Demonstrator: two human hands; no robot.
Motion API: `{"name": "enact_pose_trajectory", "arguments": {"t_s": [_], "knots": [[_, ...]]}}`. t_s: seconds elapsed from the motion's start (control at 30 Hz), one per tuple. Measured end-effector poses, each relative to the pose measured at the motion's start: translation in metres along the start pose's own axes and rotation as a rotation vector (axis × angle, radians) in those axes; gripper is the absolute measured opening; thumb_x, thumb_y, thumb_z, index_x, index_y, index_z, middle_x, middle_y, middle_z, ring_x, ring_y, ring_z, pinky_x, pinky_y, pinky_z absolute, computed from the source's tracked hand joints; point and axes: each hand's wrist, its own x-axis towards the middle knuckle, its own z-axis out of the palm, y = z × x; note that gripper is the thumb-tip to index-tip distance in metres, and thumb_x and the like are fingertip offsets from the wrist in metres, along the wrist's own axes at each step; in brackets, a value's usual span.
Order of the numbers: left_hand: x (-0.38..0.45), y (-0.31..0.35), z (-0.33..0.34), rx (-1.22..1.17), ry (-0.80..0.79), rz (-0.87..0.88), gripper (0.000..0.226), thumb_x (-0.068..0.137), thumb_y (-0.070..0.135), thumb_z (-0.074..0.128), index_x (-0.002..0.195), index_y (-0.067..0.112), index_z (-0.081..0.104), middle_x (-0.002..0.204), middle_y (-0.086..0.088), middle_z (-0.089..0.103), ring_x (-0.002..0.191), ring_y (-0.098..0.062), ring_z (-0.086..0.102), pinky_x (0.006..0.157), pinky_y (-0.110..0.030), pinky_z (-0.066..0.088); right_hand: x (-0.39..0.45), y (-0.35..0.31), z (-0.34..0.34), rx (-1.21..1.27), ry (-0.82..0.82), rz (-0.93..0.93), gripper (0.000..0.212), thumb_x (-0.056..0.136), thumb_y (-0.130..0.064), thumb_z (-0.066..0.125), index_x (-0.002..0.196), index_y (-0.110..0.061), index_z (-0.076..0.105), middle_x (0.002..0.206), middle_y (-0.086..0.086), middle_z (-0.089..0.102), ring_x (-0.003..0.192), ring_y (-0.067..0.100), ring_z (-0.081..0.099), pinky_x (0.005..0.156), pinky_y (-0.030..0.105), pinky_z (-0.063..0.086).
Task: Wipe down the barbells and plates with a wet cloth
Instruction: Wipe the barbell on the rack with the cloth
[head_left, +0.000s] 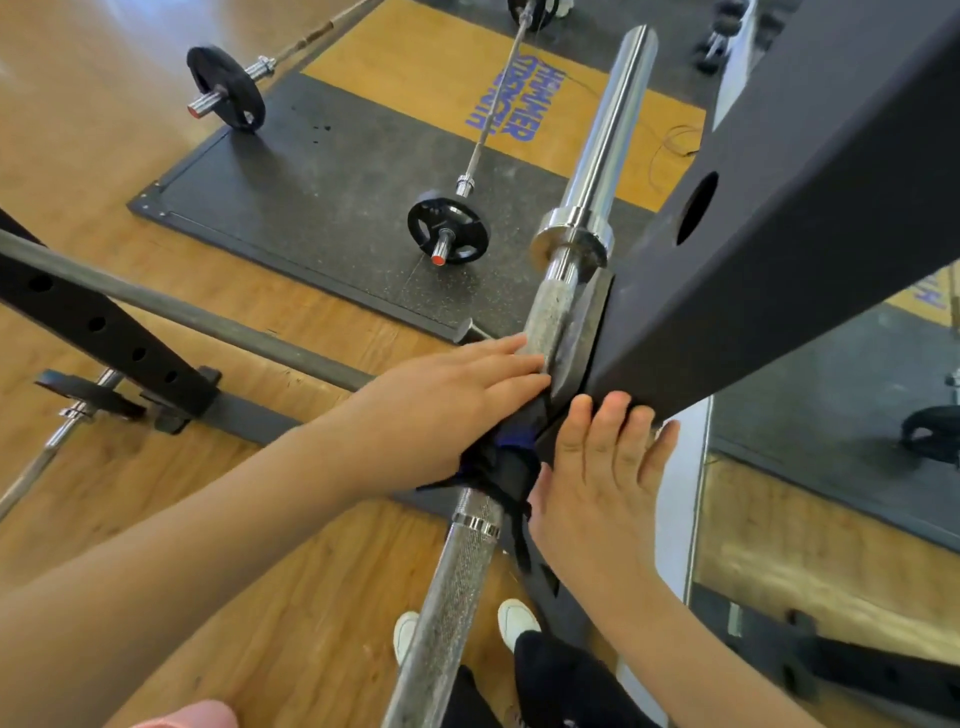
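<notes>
Both hands meet at the rack: left hand (457, 410) presses a dark wet cloth (498, 467) onto the knurled steel barbell (452, 582), fingers nearly straight; right hand (597, 483) lies flat, holding nothing. Cloth looks limp and easily bunched, bar heavy and stiff. Beyond them, two floor barbells, three black plates visible

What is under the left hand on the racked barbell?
Under the left hand lies a dark cloth with a blue patch, wrapped round the racked barbell. The bar's surface beneath cloth and palm is covered, so its state there cannot be seen.
</notes>
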Motion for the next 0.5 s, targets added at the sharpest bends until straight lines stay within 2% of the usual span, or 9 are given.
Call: {"name": "enact_pose_trajectory", "arguments": {"t_s": [0.03,0.07,0.13,0.2,0.27,0.33,0.43,0.5], "knots": [[0.006,-0.006,-0.001,0.067,0.045,0.038,0.079,0.072,0.008,0.077,0.142,0.01,0.04,0.149,-0.007,0.038,0.14,-0.014,0.021,0.108,-0.02,0.005,0.0,-0.001,-0.001,-0.006,-0.007,0.008,0.063,0.085,-0.028,0.034,0.138,-0.004,0.011,0.14,0.017,0.002,0.129,0.033,0.006,0.109,0.059,0.008],[0.013,-0.011,-0.001,0.11,0.09,0.055,0.078,0.068,0.004,0.078,0.138,0.006,0.045,0.145,-0.01,0.043,0.139,-0.022,0.03,0.108,-0.021,0.007,0.0,-0.001,-0.001,-0.013,-0.015,0.01,0.063,0.084,-0.028,0.033,0.138,-0.004,0.011,0.141,0.017,0.002,0.13,0.033,0.006,0.109,0.058,0.008],[0.027,-0.018,-0.002,0.128,0.109,0.056,0.074,0.075,-0.002,0.068,0.142,0.007,0.039,0.15,-0.008,0.036,0.142,-0.024,0.024,0.108,-0.022,0.004,-0.003,0.001,-0.001,-0.014,-0.025,-0.002,0.065,0.084,-0.028,0.033,0.14,-0.006,0.009,0.142,0.017,0.001,0.131,0.033,0.005,0.109,0.057,0.006],[0.038,-0.022,-0.002,0.095,0.088,0.031,0.073,0.085,-0.001,0.056,0.149,0.013,0.024,0.157,-0.001,0.018,0.146,-0.016,0.005,0.106,-0.018,-0.002,-0.005,0.003,0.0,-0.019,-0.015,-0.024,0.066,0.084,-0.027,0.034,0.141,-0.007,0.009,0.142,0.016,0.002,0.132,0.032,0.006,0.11,0.056,0.003],[0.039,-0.026,0.005,0.063,0.039,0.02,0.072,0.091,0.005,0.051,0.151,0.018,0.014,0.159,0.005,0.008,0.145,-0.01,-0.004,0.104,-0.014,-0.006,-0.005,0.007,0.001,-0.035,-0.001,-0.042,0.066,0.084,-0.027,0.035,0.142,-0.008,0.01,0.142,0.015,0.003,0.132,0.032,0.007,0.111,0.056,0.001],[0.029,-0.027,0.009,-0.047,0.04,0.026,0.072,0.09,0.012,0.049,0.151,0.017,0.013,0.159,0.004,0.011,0.145,-0.009,-0.001,0.107,-0.012,-0.006,-0.005,0.01,0.001,-0.037,0.012,-0.056,0.066,0.083,-0.027,0.036,0.142,-0.009,0.01,0.142,0.015,0.004,0.132,0.031,0.008,0.112,0.054,0.0],[0.014,-0.021,0.012,-0.237,0.104,0.024,0.076,0.077,0.026,0.042,0.149,0.01,0.022,0.156,-0.001,0.023,0.144,-0.01,0.011,0.108,-0.005,-0.004,-0.004,0.009,0.0,-0.019,0.027,-0.061,0.065,0.083,-0.028,0.036,0.14,-0.009,0.011,0.142,0.014,0.005,0.131,0.031,0.009,0.112,0.053,0.002],[0.013,-0.021,0.016,-0.283,0.152,0.018,0.07,0.083,0.033,0.044,0.147,0.008,0.031,0.152,-0.003,0.031,0.142,-0.011,0.019,0.108,-0.005,0.0,-0.003,0.007,0.001,-0.02,0.039,-0.056,0.064,0.083,-0.027,0.037,0.138,-0.007,0.013,0.14,0.015,0.005,0.129,0.031,0.009,0.11,0.054,0.007]]}}
